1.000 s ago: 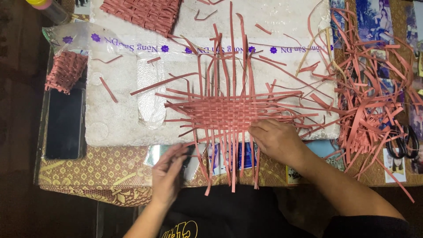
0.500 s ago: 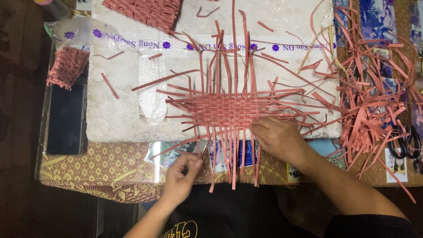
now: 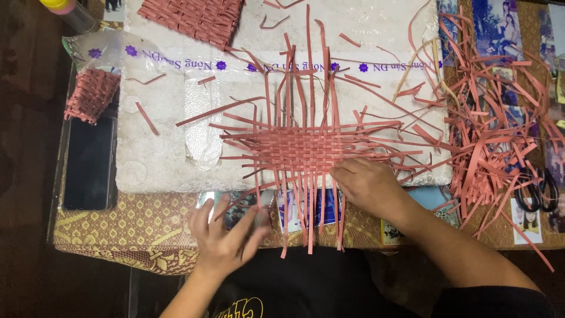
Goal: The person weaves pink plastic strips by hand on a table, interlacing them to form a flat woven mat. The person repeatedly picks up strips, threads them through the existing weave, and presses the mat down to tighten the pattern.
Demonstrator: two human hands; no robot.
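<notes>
- Worktop (image 3: pixel 135 224): I see a gold-patterned cloth over it, photo prints lying along the near and right edges.
- White foam board (image 3: pixel 159 153): sits on the worktop and takes up most of the middle. A clear plastic sheet with purple print (image 3: pixel 194 59) lies across its far part.
- Woven mat (image 3: pixel 300 147): reddish paper strips, half-woven, lying flat on the near edge of the foam board. Loose strip ends fan out on all four sides; the near ends hang past the board over the photo prints.
- Pile of loose strips (image 3: pixel 494 129): same reddish colour, tangled, right of the board, well apart from the left hand.
- Second woven piece (image 3: pixel 194 17): at the far edge of the board, partly out of frame.
- Phone (image 3: pixel 88 162): dark screen, flat on the worktop just left of the board.
- Right hand (image 3: pixel 368 185): palm down, fingers together, pressing on the near right corner of the woven mat. It pins the weave flat; not pinching any strip that I can see.
- Left hand (image 3: pixel 226 238): off the mat, over the near edge of the worktop, fingers spread and loosely curled. It looks motion-blurred; I can't tell if it holds anything. Nearest things are the hanging strip ends and a photo print.
- Small woven basket (image 3: pixel 91 94): left of the board, beyond the phone.
- Scissors (image 3: pixel 538 191): black handles, far right, partly under strips.
</notes>
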